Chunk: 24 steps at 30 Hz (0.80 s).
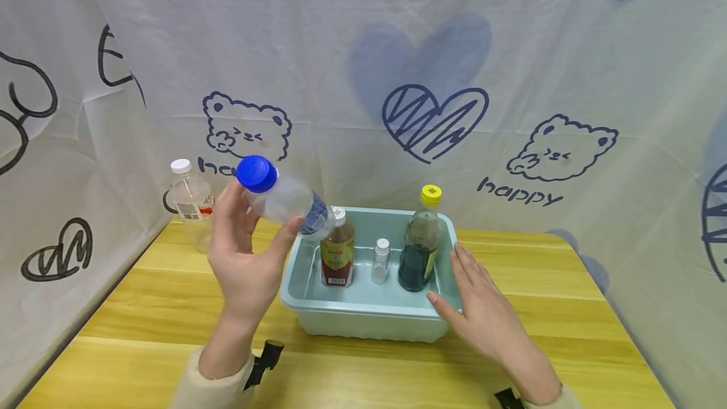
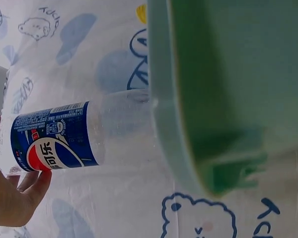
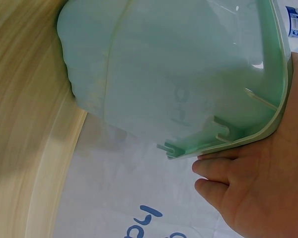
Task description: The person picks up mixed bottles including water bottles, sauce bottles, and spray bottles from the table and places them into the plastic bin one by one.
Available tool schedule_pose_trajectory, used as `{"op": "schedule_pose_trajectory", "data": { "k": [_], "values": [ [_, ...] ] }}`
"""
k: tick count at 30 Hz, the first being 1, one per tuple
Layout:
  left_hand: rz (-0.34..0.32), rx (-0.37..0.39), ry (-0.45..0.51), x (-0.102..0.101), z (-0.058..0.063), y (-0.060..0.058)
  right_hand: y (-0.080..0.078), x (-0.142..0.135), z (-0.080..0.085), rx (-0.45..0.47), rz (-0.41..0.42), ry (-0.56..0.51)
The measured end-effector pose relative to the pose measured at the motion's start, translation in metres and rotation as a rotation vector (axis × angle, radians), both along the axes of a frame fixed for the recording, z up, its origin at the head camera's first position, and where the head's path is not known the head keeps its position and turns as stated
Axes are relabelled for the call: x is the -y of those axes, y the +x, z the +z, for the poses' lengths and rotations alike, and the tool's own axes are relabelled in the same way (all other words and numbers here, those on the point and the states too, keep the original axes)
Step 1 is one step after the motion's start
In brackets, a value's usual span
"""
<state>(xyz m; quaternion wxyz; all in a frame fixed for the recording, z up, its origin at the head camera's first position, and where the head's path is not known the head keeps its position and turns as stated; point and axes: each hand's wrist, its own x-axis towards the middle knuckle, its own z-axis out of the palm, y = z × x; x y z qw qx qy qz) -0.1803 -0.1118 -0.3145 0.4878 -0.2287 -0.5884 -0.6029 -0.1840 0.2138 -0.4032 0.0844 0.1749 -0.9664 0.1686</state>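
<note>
My left hand (image 1: 247,267) grips a clear plastic cola bottle (image 1: 288,202) with a blue cap and blue label, held tilted above the basin's left side. The label (image 2: 54,139) is plain in the left wrist view, with the bottle's base end overlapping the basin rim. Fairly straight fingers of my right hand (image 1: 485,311) rest against the right rim of the light green basin (image 1: 369,324); the right wrist view shows these fingers (image 3: 213,171) along the rim's outside. Inside the basin stand a brown-red labelled bottle (image 1: 337,256), a small clear white-capped bottle (image 1: 380,264) and a yellow-capped dark-liquid bottle (image 1: 417,260).
Behind my left hand, another clear bottle (image 1: 192,197) with a white cap stands on the wooden table (image 1: 136,327). A printed white cloth (image 1: 341,30) hangs behind the table and along its sides.
</note>
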Motion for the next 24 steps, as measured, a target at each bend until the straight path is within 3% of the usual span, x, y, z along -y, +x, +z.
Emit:
{"op": "schedule_pose_trajectory", "data": {
  "k": [18, 24],
  "values": [
    [-0.184, 0.077, -0.209, -0.045, -0.032, -0.008, 0.0, 0.0, -0.002, -0.006, 0.006, -0.008],
    [-0.237, 0.147, -0.259, -0.055, -0.042, -0.013, -0.001, 0.0, -0.002, -0.023, 0.01, -0.005]
  ]
}}
